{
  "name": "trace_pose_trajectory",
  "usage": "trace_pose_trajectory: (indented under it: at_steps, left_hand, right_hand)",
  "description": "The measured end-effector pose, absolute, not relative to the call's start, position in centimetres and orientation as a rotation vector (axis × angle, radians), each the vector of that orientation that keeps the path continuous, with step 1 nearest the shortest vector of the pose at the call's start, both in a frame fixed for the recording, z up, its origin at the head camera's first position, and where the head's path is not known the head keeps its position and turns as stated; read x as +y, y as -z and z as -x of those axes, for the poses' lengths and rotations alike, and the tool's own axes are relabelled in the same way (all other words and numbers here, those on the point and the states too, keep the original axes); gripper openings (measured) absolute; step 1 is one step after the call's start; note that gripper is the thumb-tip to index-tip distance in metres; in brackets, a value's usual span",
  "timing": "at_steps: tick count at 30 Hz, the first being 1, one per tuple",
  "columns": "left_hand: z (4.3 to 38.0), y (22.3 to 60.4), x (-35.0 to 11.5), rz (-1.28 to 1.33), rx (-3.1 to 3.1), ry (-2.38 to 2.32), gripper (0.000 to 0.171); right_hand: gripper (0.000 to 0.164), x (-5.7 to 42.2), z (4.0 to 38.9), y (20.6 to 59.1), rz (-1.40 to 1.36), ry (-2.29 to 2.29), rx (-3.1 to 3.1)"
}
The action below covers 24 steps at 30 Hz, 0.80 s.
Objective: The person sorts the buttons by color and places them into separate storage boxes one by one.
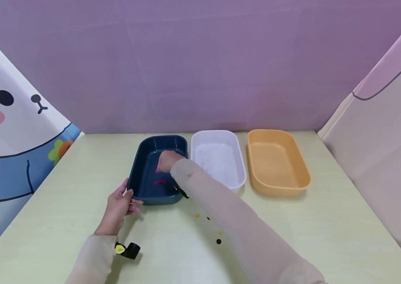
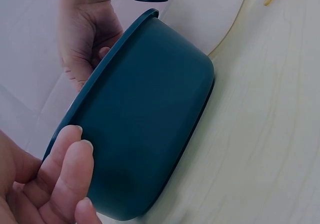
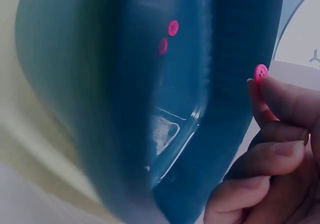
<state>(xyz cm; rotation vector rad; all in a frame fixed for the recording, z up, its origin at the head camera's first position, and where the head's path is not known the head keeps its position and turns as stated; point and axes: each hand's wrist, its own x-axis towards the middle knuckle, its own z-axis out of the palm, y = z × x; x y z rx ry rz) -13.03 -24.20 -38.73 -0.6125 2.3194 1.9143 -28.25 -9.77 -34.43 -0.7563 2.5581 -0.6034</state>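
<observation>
In the head view, a dark blue tray (image 1: 163, 200) stands at the left of a row of trays. My left hand (image 1: 116, 207) holds its front left corner, thumb at the rim and fingers along the outer wall (image 2: 145, 99). Over the inside of this tray is my right hand (image 1: 169, 161). Its thumb and index finger pinch a pink button (image 3: 261, 73), plain in the right wrist view. Loose pink buttons (image 3: 173, 28) lie on the tray's floor below. The other right fingers are curled.
A white tray (image 1: 218, 157) and an orange-yellow tray (image 1: 278, 165) stand to the right. On the table (image 1: 328, 236), beside the right sleeve, lie a black button (image 1: 219, 241), a yellow button (image 1: 197, 215) and other small pieces. A purple cloth wall (image 1: 204, 71) rises behind.
</observation>
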Motion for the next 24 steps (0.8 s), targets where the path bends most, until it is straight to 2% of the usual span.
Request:
trace_pose_trajectory:
  at_steps: [9,15,18,24]
  left_hand:
    - [13.1,38.9,-24.2,0.611,2.316,-1.924,0.056]
    - [13.1,38.9,-24.0,0.596,2.316,-1.930,0.056]
    - [13.1,38.9,-24.1,0.593,2.324,-1.924,0.056]
    - [13.1,38.9,-24.5,0.580,2.330,-1.903,0.057]
  right_hand:
    - [0.014,-9.7,28.5,34.9,0.727,0.626,2.550]
    - [0.019,-9.0,28.8,34.9,0.734,0.613,2.547]
    - [0.021,-8.3,28.4,34.4,0.743,0.602,2.539]
    - [0.014,-6.5,26.8,32.8,0.784,0.559,2.529]
